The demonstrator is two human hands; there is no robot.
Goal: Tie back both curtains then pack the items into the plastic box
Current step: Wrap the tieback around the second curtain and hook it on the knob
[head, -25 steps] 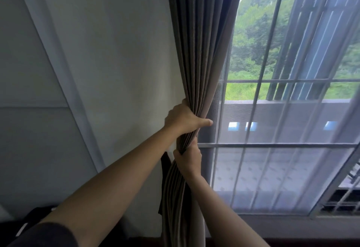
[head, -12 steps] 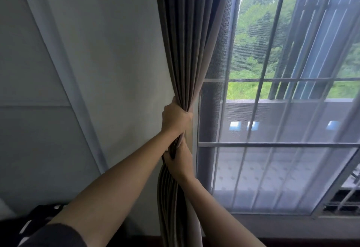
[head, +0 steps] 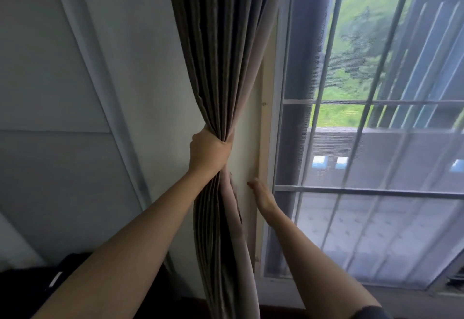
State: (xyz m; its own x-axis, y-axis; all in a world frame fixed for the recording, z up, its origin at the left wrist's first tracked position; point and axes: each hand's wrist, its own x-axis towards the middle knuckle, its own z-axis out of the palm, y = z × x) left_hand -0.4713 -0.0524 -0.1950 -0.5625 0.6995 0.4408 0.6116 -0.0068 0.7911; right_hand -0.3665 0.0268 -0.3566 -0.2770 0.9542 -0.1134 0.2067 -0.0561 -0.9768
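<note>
My left hand (head: 209,151) is clenched tight around the grey-brown curtain (head: 221,54), bunching its pleats into a narrow waist against the white wall (head: 140,67). Fabric fans out above my fist and hangs below it. My right hand (head: 261,194) holds nothing, fingers extended by the cream window trim (head: 263,117), just right of the curtain.

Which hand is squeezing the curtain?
The left hand: its fingers curl round the bunched curtain. The right hand is apart from it, fingers out toward the window frame.
</note>
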